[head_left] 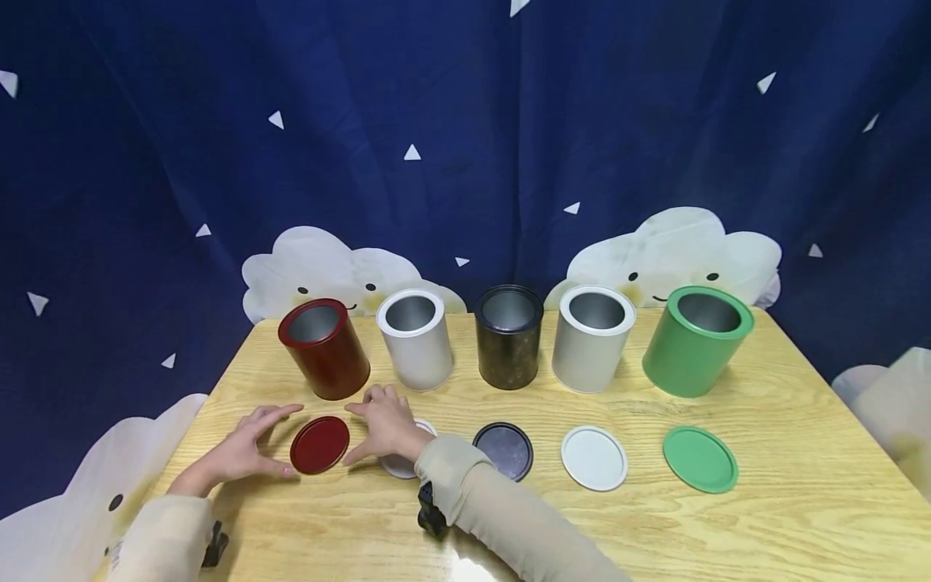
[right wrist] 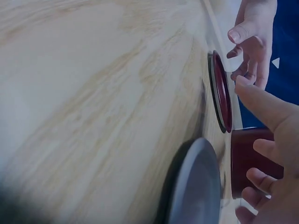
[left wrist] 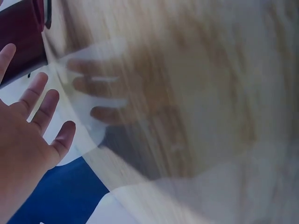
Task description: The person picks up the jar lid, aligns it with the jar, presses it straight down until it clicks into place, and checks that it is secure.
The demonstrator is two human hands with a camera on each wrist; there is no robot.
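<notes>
A round dark red lid [head_left: 320, 445] lies on the wooden table between my two hands. To its left, my left hand [head_left: 243, 451] has thumb and fingers spread toward the lid, not touching it. My right hand [head_left: 387, 424] hovers on the lid's right side with parted fingers, holding nothing. Beneath the right hand and wrist, a white lid [head_left: 398, 466] is partly hidden. Just behind the red lid stands the dark red can [head_left: 330, 356], with its top uncovered. The right wrist view shows the red lid [right wrist: 221, 92] flat on the table, both hands apart from it.
Along the back stand a white can [head_left: 422, 352], a black can [head_left: 507, 347], another white can [head_left: 591, 347] and a green can [head_left: 691, 352], all uncovered. In front lie a black lid [head_left: 503, 451], a white lid [head_left: 594, 458] and a green lid [head_left: 701, 459].
</notes>
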